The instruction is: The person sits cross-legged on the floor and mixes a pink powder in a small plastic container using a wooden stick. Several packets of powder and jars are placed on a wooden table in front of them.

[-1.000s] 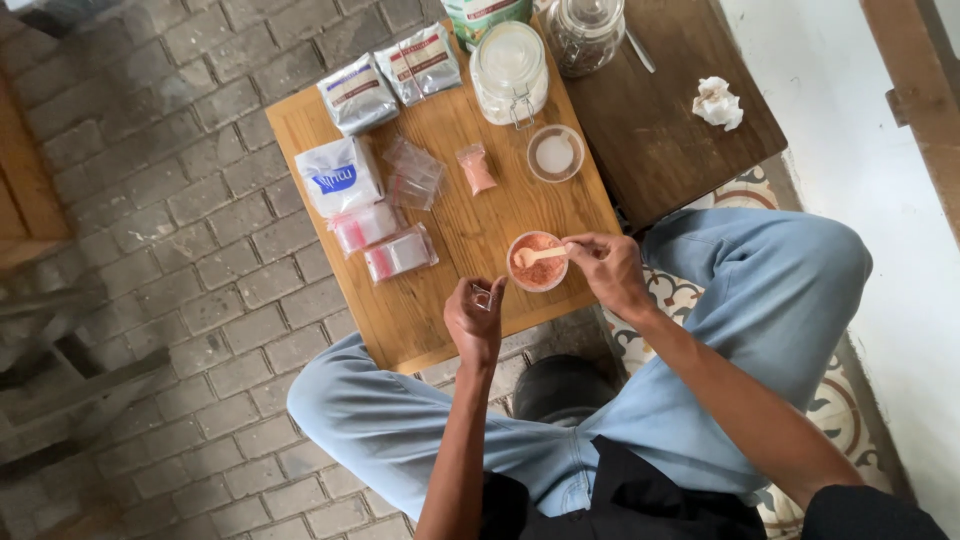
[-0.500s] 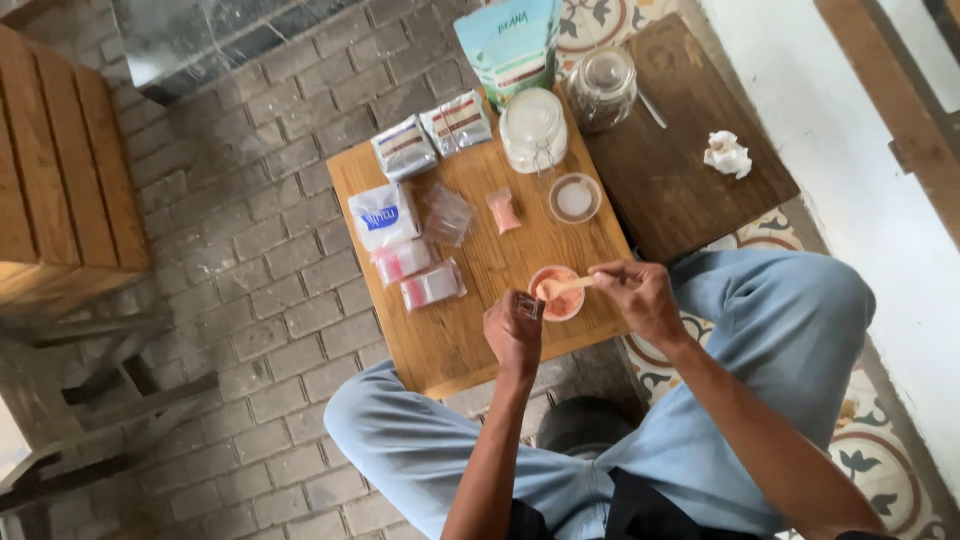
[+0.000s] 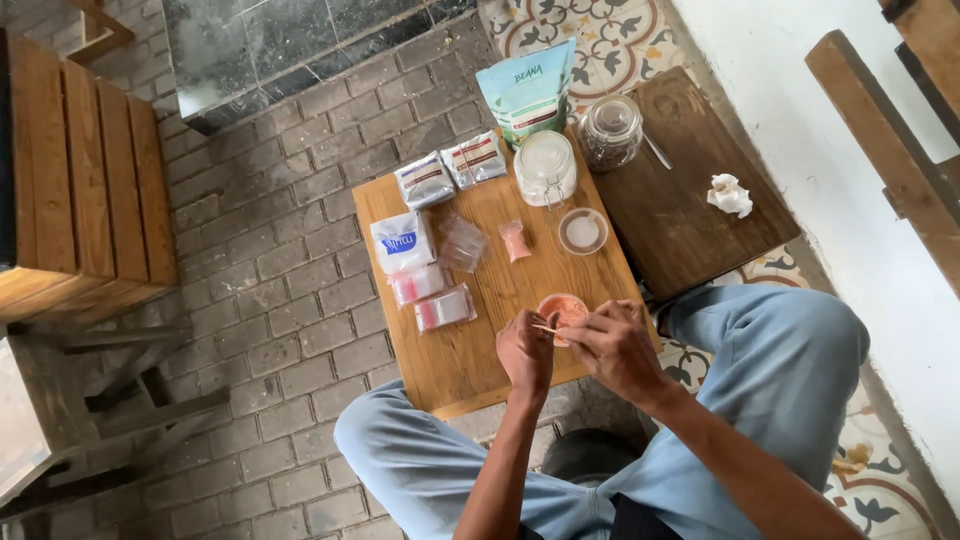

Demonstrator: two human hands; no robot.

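A small round dish of orange-pink powder sits near the front edge of a light wooden table. My right hand pinches a thin wooden stick whose tip points left, just beside the dish. My left hand is closed, its fingertips meeting the stick's tip; a tiny item may be pinched there, too small to tell. Further back lie a small bag of pink powder and an open clear round lid.
Several small packets, two silver sachets, a clear zip bag and a white-filled jar crowd the table. A teal pouch, a glass jar and crumpled tissue are by the dark table. A wooden crate stands left.
The camera has tilted, so the table sits lower in view. My left hand has come closer to my right, meeting the stick's tip beside the dish.
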